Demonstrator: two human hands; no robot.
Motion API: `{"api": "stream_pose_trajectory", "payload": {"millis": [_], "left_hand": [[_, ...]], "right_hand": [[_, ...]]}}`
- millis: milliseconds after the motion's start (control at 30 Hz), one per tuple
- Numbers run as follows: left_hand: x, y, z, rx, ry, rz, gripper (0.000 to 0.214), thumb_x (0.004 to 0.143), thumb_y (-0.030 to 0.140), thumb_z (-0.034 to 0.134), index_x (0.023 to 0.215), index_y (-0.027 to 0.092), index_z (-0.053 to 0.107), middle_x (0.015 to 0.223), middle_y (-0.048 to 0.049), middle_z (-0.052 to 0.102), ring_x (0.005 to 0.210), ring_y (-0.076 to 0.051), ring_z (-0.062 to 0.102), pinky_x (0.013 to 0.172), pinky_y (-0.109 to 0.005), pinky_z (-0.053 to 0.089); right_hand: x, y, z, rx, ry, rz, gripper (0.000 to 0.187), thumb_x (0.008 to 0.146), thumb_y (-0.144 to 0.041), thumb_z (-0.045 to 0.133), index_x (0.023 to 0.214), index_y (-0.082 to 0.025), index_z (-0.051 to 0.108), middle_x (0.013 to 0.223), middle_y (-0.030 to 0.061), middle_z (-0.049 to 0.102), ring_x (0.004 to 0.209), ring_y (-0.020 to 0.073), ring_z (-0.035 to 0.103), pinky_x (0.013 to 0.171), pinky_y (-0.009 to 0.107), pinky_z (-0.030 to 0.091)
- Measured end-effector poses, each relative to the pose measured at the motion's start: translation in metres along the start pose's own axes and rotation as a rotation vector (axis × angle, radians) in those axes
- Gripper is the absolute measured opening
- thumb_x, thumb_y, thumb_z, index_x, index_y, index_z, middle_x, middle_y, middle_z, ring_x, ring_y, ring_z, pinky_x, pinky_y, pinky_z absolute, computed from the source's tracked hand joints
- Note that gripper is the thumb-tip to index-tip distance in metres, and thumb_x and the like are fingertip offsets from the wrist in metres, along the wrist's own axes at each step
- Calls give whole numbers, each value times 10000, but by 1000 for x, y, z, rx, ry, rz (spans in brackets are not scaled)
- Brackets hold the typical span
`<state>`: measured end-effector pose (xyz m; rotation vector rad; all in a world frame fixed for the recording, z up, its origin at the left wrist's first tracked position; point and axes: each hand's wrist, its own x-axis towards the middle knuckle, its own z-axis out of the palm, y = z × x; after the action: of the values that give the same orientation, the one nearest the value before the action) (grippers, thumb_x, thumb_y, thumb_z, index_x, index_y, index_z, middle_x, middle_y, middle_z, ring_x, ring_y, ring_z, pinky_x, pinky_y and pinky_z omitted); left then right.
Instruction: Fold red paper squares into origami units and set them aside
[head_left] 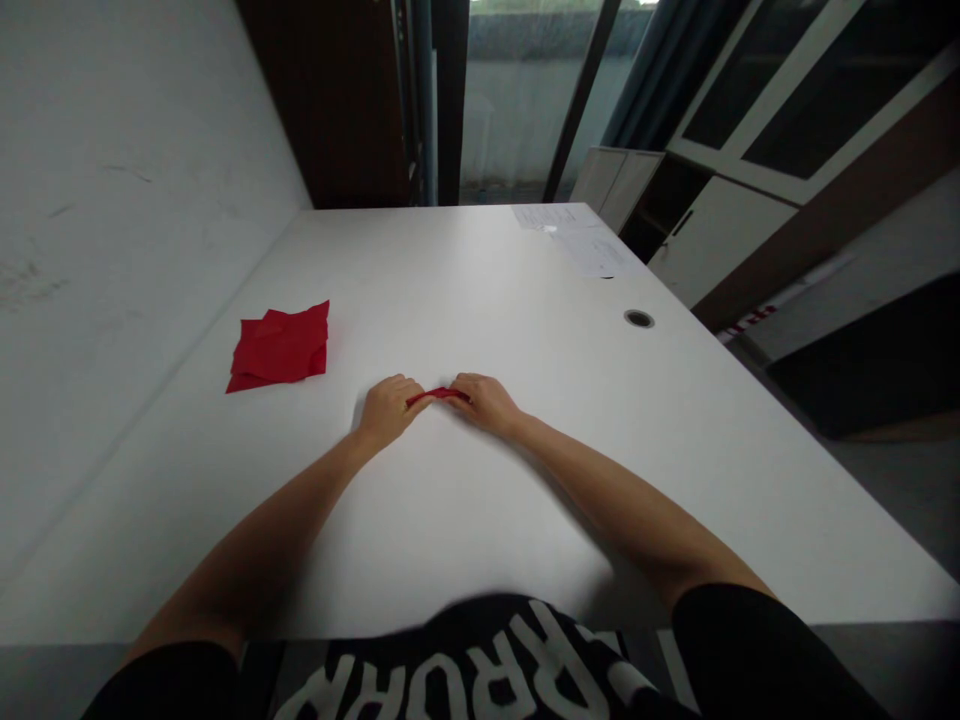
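Left hand (388,410) and right hand (485,404) clamped on opposite ends of a narrow red strip (439,395); crumpled red sheet (279,346) lies left of the strip on the worktop (450,280).

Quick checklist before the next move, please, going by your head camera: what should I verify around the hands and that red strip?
1. Left hand pinches one end of the red strip: ok.
2. Right hand pinches the other end: ok.
3. Strip free of twists: cannot tell, too small.
4. Strip touching the white table: cannot tell.
5. Folded red sheet lies apart from the hands, to their left: ok.
6. Papers lie at the far edge, away from the hands: ok.
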<state>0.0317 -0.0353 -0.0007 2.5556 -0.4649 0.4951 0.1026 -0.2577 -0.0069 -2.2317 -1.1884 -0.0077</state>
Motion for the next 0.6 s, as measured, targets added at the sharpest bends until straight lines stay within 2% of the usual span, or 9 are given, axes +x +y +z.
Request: {"api": "stream_pose_trajectory", "payload": {"millis": [167, 267, 367, 467, 600], "left_hand": [[1, 3, -3, -93, 35, -116, 370, 923, 453, 607, 654, 199, 602, 660, -13, 564, 692, -171, 499, 673, -303, 368], [-1, 1, 1, -301, 29, -276, 327, 901, 448, 619, 699, 191, 633, 618, 20, 524, 592, -134, 453, 582, -276, 335], [-4, -1, 8, -522, -25, -390, 289, 878, 453, 629, 795, 182, 684, 617, 32, 543, 556, -119, 451, 536, -257, 332], [-6, -3, 14, -601, -71, -407, 313, 863, 458, 634, 740, 172, 659, 631, 24, 564, 580, -120, 485, 560, -255, 367], [-5, -1, 13, -668, -88, -415, 331, 863, 470, 624, 714, 175, 609, 616, 28, 543, 580, -116, 484, 569, -251, 379]], "right_hand": [[2, 4, -4, 209, 39, 91, 241, 948, -357, 598, 813, -160, 630, 732, -8, 570, 662, 110, 466, 644, 242, 321], [2, 2, -5, 373, 17, 136, 306, 911, -430, 605, 759, -165, 596, 662, -34, 512, 615, 101, 423, 596, 236, 308], [0, -3, -7, 502, -70, 190, 360, 882, -499, 602, 735, -173, 559, 610, -53, 445, 573, 91, 378, 548, 232, 283], [-1, -9, -8, 587, -154, 215, 390, 865, -539, 608, 735, -178, 536, 588, -62, 425, 543, 83, 363, 518, 231, 270], [-2, -14, -10, 691, -194, 244, 411, 849, -561, 625, 754, -171, 539, 594, -58, 449, 525, 74, 362, 496, 227, 268]]}}
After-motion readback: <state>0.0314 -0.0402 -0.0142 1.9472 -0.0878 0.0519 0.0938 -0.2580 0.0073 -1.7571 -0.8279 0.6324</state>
